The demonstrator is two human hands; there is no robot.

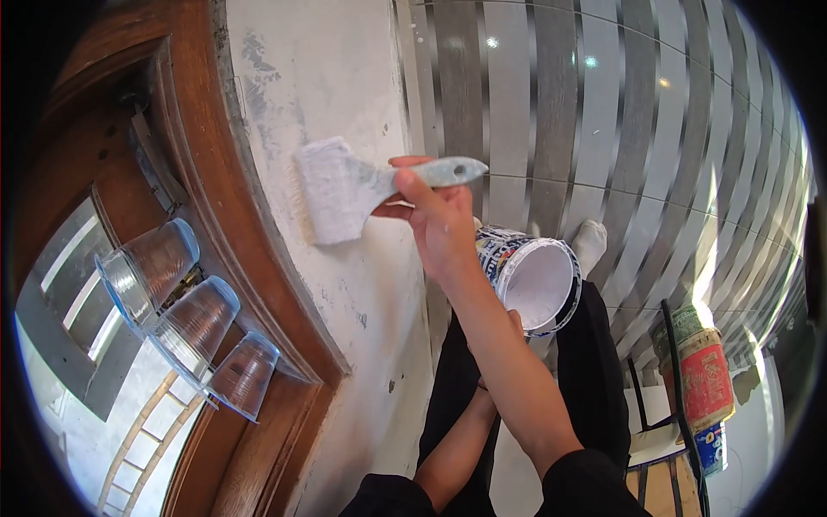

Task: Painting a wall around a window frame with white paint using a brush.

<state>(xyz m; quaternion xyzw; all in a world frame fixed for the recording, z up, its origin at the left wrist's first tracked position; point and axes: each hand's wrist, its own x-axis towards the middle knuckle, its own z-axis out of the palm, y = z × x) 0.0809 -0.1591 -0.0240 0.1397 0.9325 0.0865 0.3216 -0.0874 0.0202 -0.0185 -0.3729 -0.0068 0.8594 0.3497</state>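
My right hand grips the worn, pale handle of a wide paintbrush. White paint coats the bristles, which lie against the white wall strip beside the wooden frame. My left hand is mostly hidden behind my right forearm. Part of it shows at the rim of a paint bucket, which it appears to hold. The bucket has a dark printed outside and sits tilted near my legs, its opening facing me. Pale paint covers its inside.
On the left is a brown wooden door frame with clear plastic cups in front. A bamboo ladder appears lower left. Striped tiles fill the right side. A red container and a black metal frame stand lower right.
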